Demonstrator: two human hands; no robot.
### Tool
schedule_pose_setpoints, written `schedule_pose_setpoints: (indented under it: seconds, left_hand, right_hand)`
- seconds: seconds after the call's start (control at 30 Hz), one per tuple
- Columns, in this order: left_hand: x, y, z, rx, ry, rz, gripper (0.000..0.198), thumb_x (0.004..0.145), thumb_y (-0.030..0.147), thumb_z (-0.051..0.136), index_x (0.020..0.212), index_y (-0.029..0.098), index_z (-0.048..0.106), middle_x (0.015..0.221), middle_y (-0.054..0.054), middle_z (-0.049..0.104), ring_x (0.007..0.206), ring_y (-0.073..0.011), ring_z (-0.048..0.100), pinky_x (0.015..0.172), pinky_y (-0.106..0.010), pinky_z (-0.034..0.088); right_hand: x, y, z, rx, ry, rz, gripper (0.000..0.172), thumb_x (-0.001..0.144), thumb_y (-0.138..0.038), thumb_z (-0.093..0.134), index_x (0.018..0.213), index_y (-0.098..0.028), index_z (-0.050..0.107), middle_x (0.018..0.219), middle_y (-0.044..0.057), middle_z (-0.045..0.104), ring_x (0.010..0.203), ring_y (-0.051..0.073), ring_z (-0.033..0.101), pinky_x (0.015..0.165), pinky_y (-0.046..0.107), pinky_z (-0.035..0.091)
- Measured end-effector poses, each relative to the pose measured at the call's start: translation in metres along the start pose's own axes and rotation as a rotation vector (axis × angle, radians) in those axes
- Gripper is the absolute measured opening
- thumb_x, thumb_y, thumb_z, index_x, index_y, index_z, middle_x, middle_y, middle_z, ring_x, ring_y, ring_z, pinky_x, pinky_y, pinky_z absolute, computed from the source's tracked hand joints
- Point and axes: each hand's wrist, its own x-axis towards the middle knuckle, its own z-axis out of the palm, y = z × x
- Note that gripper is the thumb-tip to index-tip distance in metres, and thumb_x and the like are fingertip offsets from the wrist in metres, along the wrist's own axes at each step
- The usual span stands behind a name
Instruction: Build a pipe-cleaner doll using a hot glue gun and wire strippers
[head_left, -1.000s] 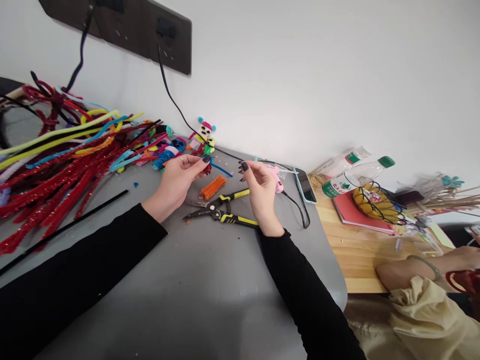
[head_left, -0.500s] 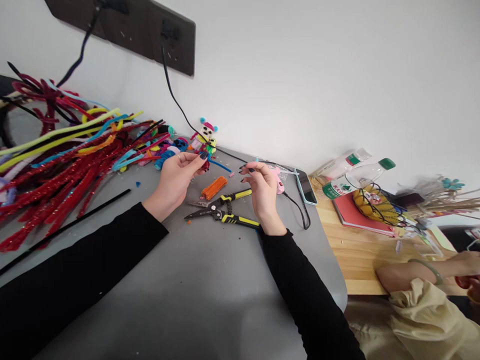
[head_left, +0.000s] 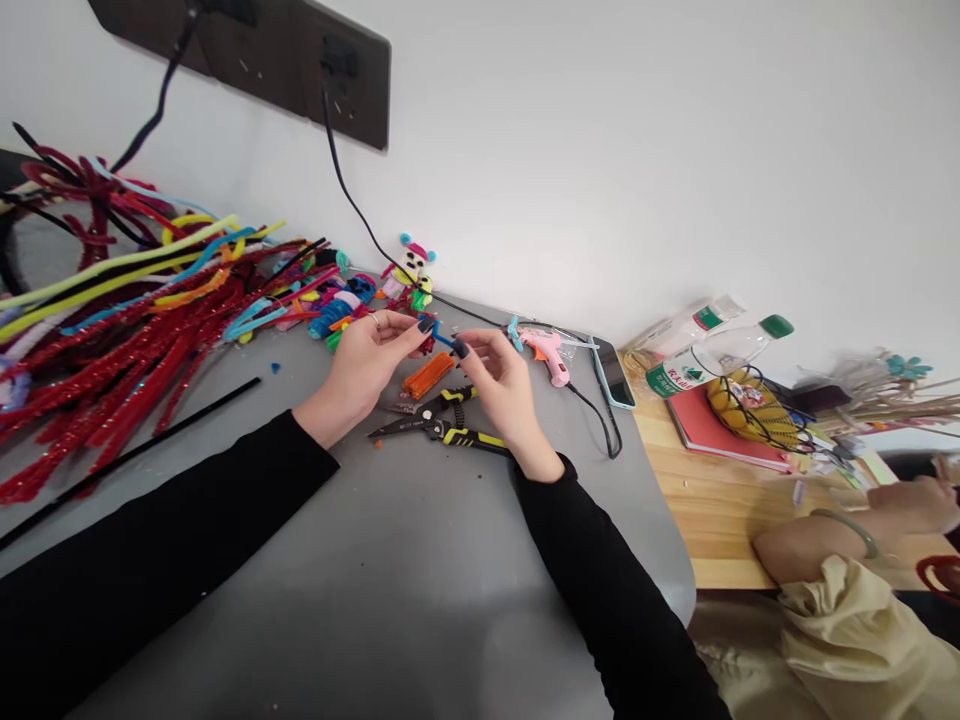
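Note:
My left hand (head_left: pixel 365 362) pinches a small red pipe-cleaner piece (head_left: pixel 427 345) with a blue pipe-cleaner strand (head_left: pixel 442 340) sticking out of it to the right. My right hand (head_left: pixel 501 388) is close beside it, thumb and forefinger pinched on the free end of that blue strand. Both hands hover just above the grey table (head_left: pixel 420 560). Under them lie an orange pipe-cleaner bundle (head_left: pixel 426 375) and yellow-and-black cutting pliers (head_left: pixel 442 425).
A big heap of red, yellow and blue pipe cleaners (head_left: pixel 112 320) fills the left. A small pipe-cleaner figure (head_left: pixel 411 268), a pink glue gun (head_left: pixel 547 352) and a phone (head_left: pixel 611 372) sit behind. Another person's arm (head_left: pixel 847 545) rests on the wooden table at right, by bottles (head_left: pixel 705 350).
My right hand moved left from near the glue gun to the left hand and took hold of the blue strand's end. The other person's hand shifted slightly.

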Motion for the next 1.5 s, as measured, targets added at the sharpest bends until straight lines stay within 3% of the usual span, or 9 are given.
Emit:
schedule_pose_setpoints:
  seconds: [0.17,0.43,0.7,0.87,1.07,1.17,1.33,1.5]
  left_hand:
    - [-0.0021,-0.0005,0.0035,-0.037,-0.062,-0.046,0.049,0.055,0.052,0.096,0.081,0.018,0.072,0.083,-0.005,0.074,0.075,-0.0181,0.068,0.077,-0.032,0.059]
    - [-0.0037,0.0030,0.0047,-0.265,-0.188,-0.139,0.044,0.053,0.043,0.101,0.079,0.016,0.077,0.084,-0.004,0.075,0.079,-0.0167,0.068,0.084,-0.033,0.060]
    - [-0.0034,0.0032,0.0015,-0.335,-0.339,-0.291,0.045,0.051,0.041,0.104,0.079,0.014,0.081,0.080,-0.003,0.073,0.076,-0.0127,0.065,0.076,-0.025,0.057]
    - [-0.0032,0.0030,0.0019,-0.328,-0.333,-0.286,0.047,0.050,0.042,0.105,0.078,0.014,0.080,0.079,-0.003,0.072,0.075,-0.0129,0.065,0.076,-0.026,0.057]
    - [-0.0026,0.0003,0.0007,-0.239,-0.306,-0.175,0.046,0.057,0.049,0.101,0.074,0.016,0.075,0.076,0.000,0.070,0.072,-0.0126,0.065,0.074,-0.027,0.057]
    - [-0.0024,-0.0008,0.0008,-0.176,-0.280,-0.135,0.050,0.053,0.051,0.102,0.077,0.016,0.075,0.078,-0.001,0.071,0.074,-0.0137,0.065,0.072,-0.026,0.056]
    - [-0.0039,0.0034,0.0038,-0.203,-0.218,-0.169,0.053,0.049,0.052,0.102,0.077,0.016,0.075,0.078,-0.002,0.072,0.076,-0.0159,0.066,0.076,-0.030,0.058]
    - [-0.0049,0.0058,0.0040,-0.249,-0.247,-0.161,0.049,0.052,0.052,0.102,0.075,0.015,0.077,0.078,-0.002,0.070,0.077,-0.0152,0.065,0.076,-0.029,0.059]
  right_hand:
    - [-0.0004,0.0042,0.0044,0.040,-0.033,-0.006,0.019,0.094,-0.041,0.068,0.095,-0.022,0.069,0.094,0.002,0.074,0.084,0.015,0.069,0.078,0.030,0.056]
    - [0.0029,0.0043,-0.0009,0.221,-0.051,0.083,0.031,0.085,-0.050,0.079,0.090,-0.021,0.069,0.087,0.001,0.070,0.074,0.013,0.063,0.071,0.029,0.055]
    - [0.0045,0.0011,-0.0047,0.233,-0.114,0.081,0.036,0.083,-0.056,0.080,0.085,-0.022,0.068,0.087,0.001,0.067,0.077,0.015,0.060,0.075,0.031,0.055]
    - [0.0041,0.0031,-0.0038,0.211,-0.106,0.034,0.034,0.084,-0.054,0.079,0.085,-0.022,0.068,0.087,0.002,0.069,0.080,0.016,0.062,0.075,0.032,0.055]
    - [0.0001,0.0039,-0.0011,0.058,-0.074,-0.018,0.022,0.092,-0.045,0.070,0.090,-0.023,0.067,0.094,0.003,0.071,0.090,0.018,0.066,0.082,0.032,0.053]
    - [-0.0009,0.0014,-0.0002,-0.009,-0.088,-0.048,0.017,0.094,-0.039,0.067,0.089,-0.023,0.067,0.094,0.003,0.072,0.090,0.017,0.066,0.082,0.033,0.053]
    - [-0.0004,0.0003,0.0008,0.045,-0.075,-0.036,0.012,0.092,-0.035,0.069,0.090,-0.023,0.069,0.094,0.002,0.073,0.088,0.016,0.067,0.080,0.032,0.053]
    - [-0.0005,-0.0015,-0.0006,0.061,-0.078,-0.039,0.011,0.091,-0.035,0.071,0.090,-0.023,0.071,0.095,0.002,0.073,0.089,0.016,0.066,0.079,0.031,0.052]
